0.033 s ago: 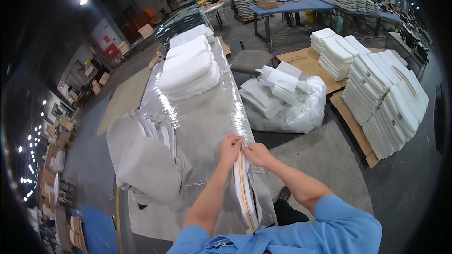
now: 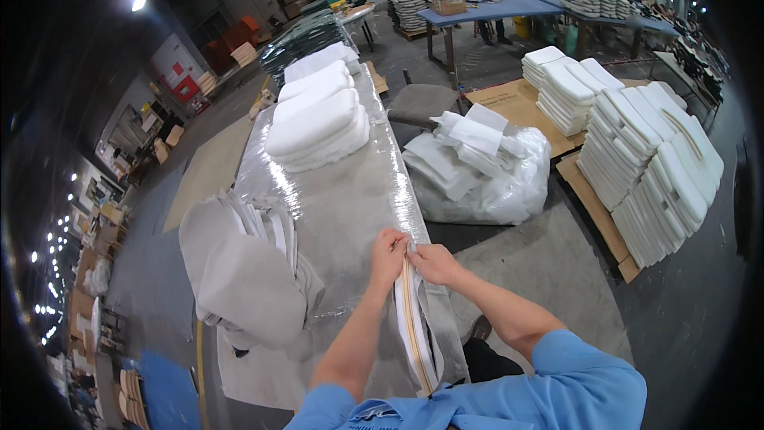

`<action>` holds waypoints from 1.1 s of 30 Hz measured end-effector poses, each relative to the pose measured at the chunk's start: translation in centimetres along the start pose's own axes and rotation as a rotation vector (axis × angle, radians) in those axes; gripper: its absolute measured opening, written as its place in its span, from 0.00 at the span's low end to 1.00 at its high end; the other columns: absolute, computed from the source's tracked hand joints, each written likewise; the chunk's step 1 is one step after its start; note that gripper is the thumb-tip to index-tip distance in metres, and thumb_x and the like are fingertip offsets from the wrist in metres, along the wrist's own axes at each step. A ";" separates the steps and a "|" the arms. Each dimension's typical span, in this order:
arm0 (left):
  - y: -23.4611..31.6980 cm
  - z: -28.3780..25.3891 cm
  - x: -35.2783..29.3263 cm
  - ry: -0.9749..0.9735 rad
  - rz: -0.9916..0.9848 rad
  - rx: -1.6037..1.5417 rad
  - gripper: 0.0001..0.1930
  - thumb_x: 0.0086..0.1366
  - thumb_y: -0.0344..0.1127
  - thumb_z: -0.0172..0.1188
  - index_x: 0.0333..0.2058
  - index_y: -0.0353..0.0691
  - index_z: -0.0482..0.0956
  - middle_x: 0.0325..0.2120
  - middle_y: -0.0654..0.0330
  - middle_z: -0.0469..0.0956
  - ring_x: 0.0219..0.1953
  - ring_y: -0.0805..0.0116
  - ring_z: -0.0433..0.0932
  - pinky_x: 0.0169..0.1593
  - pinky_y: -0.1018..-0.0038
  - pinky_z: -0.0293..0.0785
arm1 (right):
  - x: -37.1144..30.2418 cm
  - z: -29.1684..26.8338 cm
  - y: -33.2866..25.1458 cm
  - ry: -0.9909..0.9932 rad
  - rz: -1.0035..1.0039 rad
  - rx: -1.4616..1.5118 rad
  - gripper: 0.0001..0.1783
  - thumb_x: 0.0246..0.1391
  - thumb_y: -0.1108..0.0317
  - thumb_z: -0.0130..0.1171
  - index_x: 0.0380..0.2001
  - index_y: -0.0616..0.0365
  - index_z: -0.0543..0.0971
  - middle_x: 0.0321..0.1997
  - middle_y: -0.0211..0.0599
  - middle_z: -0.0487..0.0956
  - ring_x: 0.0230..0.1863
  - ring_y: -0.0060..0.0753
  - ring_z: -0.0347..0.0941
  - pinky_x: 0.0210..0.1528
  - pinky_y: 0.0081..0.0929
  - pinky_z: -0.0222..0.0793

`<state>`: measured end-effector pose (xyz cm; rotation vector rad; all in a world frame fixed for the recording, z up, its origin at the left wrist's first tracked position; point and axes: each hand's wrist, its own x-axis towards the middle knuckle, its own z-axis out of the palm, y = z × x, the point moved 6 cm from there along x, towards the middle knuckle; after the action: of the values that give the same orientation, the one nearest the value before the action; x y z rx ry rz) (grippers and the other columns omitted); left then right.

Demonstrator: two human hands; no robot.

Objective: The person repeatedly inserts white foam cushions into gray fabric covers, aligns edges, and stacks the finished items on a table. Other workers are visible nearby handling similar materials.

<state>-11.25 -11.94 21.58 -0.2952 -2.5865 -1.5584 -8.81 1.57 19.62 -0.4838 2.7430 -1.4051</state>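
A grey fabric cover (image 2: 450,330) lies along the right edge of the long table, its near end by my body. A long zipper (image 2: 411,326) with white tape and a yellowish tooth line runs down it. My left hand (image 2: 387,256) pinches the zipper's far end, fingers closed. Right beside it, my right hand (image 2: 434,263) is also closed on that end, thumb and fingers pressed together. Whatever small part sits between the fingertips is hidden. To the left lies a floppy pile of grey fabric covers (image 2: 247,283) with white edging.
White cushion pads (image 2: 314,123) are stacked farther along the plastic-covered table (image 2: 342,207). A clear bag (image 2: 509,191) of white pieces stands to the right, near a chair (image 2: 422,103). Tall pad stacks (image 2: 652,167) rest on cardboard. People work at blue tables (image 2: 509,9) behind.
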 end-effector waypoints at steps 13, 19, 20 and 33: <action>-2.4 -1.1 -3.3 0.245 0.107 -0.170 0.02 0.69 0.25 0.57 0.36 0.37 0.78 0.45 0.56 0.76 0.49 0.64 0.75 0.57 0.70 0.69 | -1.3 0.7 -3.8 -0.282 -0.229 -0.297 0.16 0.63 0.60 0.50 0.31 0.62 0.79 0.26 0.53 0.81 0.35 0.62 0.80 0.42 0.57 0.73; -3.2 -2.8 -3.5 0.291 0.069 -0.224 0.02 0.69 0.25 0.58 0.36 0.37 0.78 0.44 0.56 0.77 0.49 0.65 0.75 0.57 0.70 0.69 | 0.4 1.8 -2.1 -0.299 -0.186 -0.005 0.21 0.69 0.54 0.51 0.31 0.61 0.78 0.27 0.50 0.81 0.33 0.53 0.81 0.38 0.47 0.73; -3.3 -3.1 -3.5 0.305 0.065 -0.206 0.02 0.69 0.25 0.58 0.36 0.37 0.78 0.44 0.56 0.77 0.49 0.65 0.75 0.57 0.70 0.69 | 1.6 1.8 -0.7 -0.225 -0.084 0.247 0.21 0.69 0.53 0.50 0.32 0.60 0.78 0.29 0.46 0.82 0.34 0.46 0.80 0.38 0.44 0.72; -9.7 -3.6 5.8 -0.099 -0.668 -0.640 0.33 0.76 0.64 0.41 0.62 0.40 0.69 0.53 0.54 0.74 0.55 0.61 0.75 0.60 0.61 0.71 | 11.6 10.0 9.0 0.215 0.367 1.321 0.34 0.74 0.39 0.38 0.59 0.57 0.75 0.48 0.38 0.81 0.51 0.31 0.76 0.59 0.31 0.70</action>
<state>-19.06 -18.89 15.98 0.5248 -2.2799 -2.6296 -20.66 -4.66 7.92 0.2405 1.2741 -2.6584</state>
